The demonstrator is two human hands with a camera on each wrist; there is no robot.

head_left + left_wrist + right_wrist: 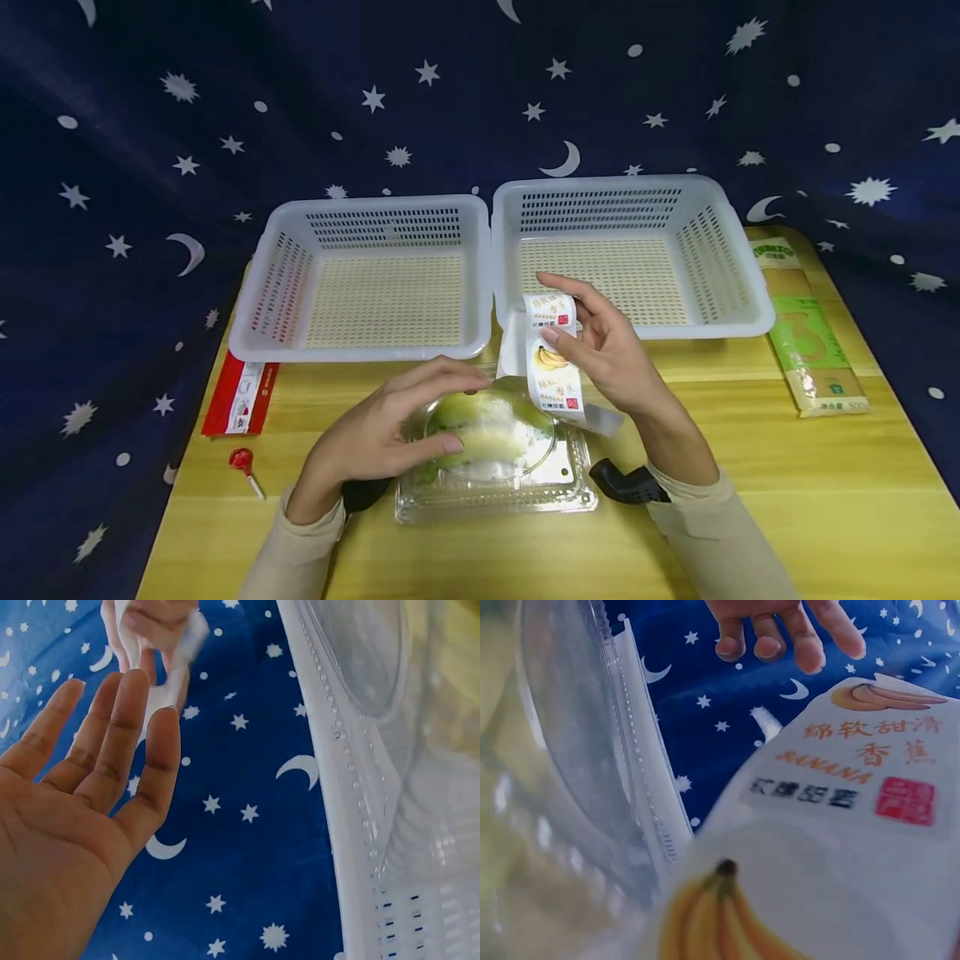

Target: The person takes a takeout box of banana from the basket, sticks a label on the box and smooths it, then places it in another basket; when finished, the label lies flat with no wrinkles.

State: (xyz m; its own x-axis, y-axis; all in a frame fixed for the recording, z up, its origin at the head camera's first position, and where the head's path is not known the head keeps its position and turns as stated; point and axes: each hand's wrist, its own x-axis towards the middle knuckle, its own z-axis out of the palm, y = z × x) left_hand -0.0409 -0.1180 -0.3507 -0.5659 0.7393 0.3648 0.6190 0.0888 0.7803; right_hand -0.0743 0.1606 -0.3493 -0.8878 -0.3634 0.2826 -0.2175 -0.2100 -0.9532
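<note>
Banana label strip [555,367] is pinched in your right hand [615,350], running down from between thumb and fingers, on the side of that hand facing your left one. It is white and curls back on itself, printed with yellow bananas, orange lettering, a line of black characters and red square stamps; a pale end shows just below your right hand. Your thumb presses on the strip's face, and your index finger reaches out past its upper edge. Your left hand [393,429] holds nothing: its fingers are apart from the thumb and bent a little, over the near corner of a clear box [495,506]; whether they touch it, you cannot tell. Between your two hands, that box sits on the desk [765,533] with green-yellow fruit [480,433] showing through its lid. Beyond your left hand stands one white basket [360,353], and beyond your right hand another basket [697,330]. Left of your left hand lie a red lollipop [241,460] and a red packet [238,396]; well right of your right hand lies a green-banded packet [810,337].
</note>
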